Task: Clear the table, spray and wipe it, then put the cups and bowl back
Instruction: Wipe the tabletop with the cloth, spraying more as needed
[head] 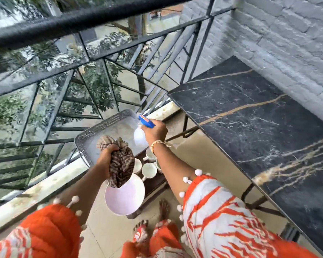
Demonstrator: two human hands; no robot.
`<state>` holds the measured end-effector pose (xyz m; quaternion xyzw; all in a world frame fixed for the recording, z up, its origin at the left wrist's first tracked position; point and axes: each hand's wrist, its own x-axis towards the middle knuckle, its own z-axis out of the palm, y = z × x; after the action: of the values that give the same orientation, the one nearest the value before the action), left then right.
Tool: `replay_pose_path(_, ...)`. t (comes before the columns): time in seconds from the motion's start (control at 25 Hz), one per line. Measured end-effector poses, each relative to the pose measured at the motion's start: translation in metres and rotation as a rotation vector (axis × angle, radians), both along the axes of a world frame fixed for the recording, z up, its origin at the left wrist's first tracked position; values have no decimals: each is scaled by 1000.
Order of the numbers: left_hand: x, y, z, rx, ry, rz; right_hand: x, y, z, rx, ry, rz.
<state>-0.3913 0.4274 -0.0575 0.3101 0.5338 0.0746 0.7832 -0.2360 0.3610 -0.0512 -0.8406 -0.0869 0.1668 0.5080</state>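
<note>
Cloth (122,165): bunched in left hand (106,156), fingers curled tight round it
Spray bottle (143,130): right hand (154,131) grips neck
Cups (149,170), bowl (125,197): on low stand below table (259,116)

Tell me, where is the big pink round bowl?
The big pink round bowl sits low in the head view, on a dark low stand beside the white cups, under the striped cloth.

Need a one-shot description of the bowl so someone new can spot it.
Find the black marble table on the right; left of it a low dark stand holds white cups. The bowl sits at its near end: pale pink, wide and shallow, far bigger than the cups.
</note>
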Motion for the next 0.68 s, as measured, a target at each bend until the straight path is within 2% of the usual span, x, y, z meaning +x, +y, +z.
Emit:
replay_pose_path(0.12, 10, 18, -13, 1, 33, -3, 13, 34, -22, -24, 14, 71)
replay_pose_path(0.36, 28, 60, -62, 14, 72, 110, 41, 96, -59, -141, 18, 392)
replay_pose_path(0.48, 39, 63, -90, -38, 32, 119, 44, 107, -86, -219, -27, 507)
replay_pose_path(0.68, 43, 50, -98, -93, 7, 153, 49, 109, -100, -205, -73, 607)
